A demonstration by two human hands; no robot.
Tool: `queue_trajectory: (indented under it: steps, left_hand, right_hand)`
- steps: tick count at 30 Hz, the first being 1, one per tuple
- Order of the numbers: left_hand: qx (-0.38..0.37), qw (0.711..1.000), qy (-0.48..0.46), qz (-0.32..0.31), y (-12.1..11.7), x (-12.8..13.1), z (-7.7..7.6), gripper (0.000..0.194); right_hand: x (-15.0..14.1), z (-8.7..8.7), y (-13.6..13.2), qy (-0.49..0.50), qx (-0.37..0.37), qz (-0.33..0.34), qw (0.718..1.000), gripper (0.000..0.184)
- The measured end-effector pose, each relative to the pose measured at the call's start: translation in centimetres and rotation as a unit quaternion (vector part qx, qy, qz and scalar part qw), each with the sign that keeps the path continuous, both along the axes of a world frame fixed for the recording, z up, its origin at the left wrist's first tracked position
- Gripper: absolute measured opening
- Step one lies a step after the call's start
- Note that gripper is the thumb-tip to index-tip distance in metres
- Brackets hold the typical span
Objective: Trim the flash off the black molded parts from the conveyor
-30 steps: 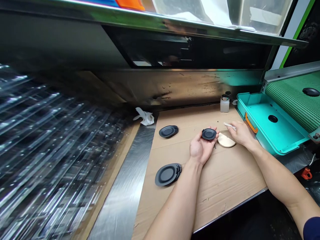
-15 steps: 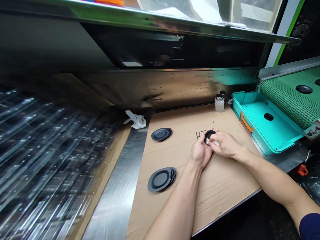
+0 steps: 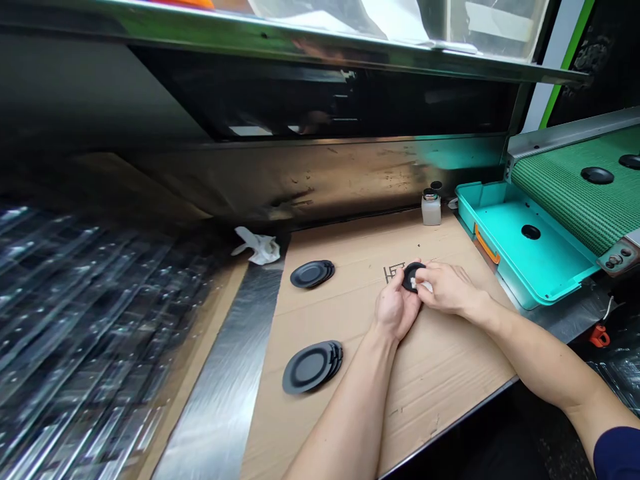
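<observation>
Above the cardboard sheet (image 3: pixel 450 367), my left hand (image 3: pixel 397 307) is closed around the edge of a small round black disc (image 3: pixel 411 272). My right hand (image 3: pixel 447 287) pinches a small wad of white cloth or tissue (image 3: pixel 414 283) and presses it against the disc's face. Fingers cover part of both. To the left on the cardboard lie two overlapping stacks of black discs: a farther stack (image 3: pixel 313 274) and a nearer stack (image 3: pixel 311 368).
A turquoise tray (image 3: pixel 493 293) with one black disc (image 3: pixel 531 232) stands at right, below a green conveyor belt (image 3: pixel 555 180) carrying more discs. A small bottle (image 3: pixel 431 210) and crumpled white cloth (image 3: pixel 260 248) sit at the back. Clear plastic trays (image 3: pixel 90 320) fill the left.
My view has shifted slightly, so things appear farther left. The white wad has moved a little over the disc's face. My left hand keeps its hold on the disc.
</observation>
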State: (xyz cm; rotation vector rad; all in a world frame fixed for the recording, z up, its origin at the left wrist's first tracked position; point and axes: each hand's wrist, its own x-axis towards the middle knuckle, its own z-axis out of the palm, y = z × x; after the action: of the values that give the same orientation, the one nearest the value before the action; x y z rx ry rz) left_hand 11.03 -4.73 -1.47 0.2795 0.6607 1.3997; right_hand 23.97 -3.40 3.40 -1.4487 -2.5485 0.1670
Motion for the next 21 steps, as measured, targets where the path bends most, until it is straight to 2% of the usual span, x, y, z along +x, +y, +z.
queue_trajectory:
  steps: [3,5,8,11,13,17,21]
  left_hand:
    - [-0.01,1.0,-0.01,0.005,-0.2,-0.1,0.5,0.039]
    - [-0.021,1.0,-0.02,0.007,-0.4,-0.2,0.9,0.039]
    - [-0.04,0.999,-0.036,0.0,-0.6,-0.8,1.6,0.036]
    - [-0.051,0.997,-0.046,-0.019,-0.9,-1.5,2.3,0.036]
    - [-0.065,0.996,-0.042,-0.047,-0.9,-1.9,2.5,0.044]
    - [-0.11,0.987,-0.01,-0.116,-0.8,-2.2,2.5,0.066]
    - [-0.116,0.985,0.035,-0.124,-0.7,-1.9,2.2,0.069]
  right_hand:
    - [0.4,-0.5,0.7,0.051,0.025,-0.051,0.997,0.022]
    - [1.0,-1.1,1.7,0.143,0.056,-0.081,0.985,0.024]
    - [1.8,-2.0,3.1,0.299,0.035,-0.065,0.951,0.021]
    - [2.1,-2.2,3.5,0.374,-0.014,-0.046,0.926,0.021]
    - [2.0,-1.9,3.2,0.377,-0.026,-0.036,0.925,0.021]
    - [1.5,-1.2,2.3,0.328,-0.047,0.003,0.943,0.022]
    - [1.2,-1.3,2.0,0.269,-0.047,0.054,0.96,0.019]
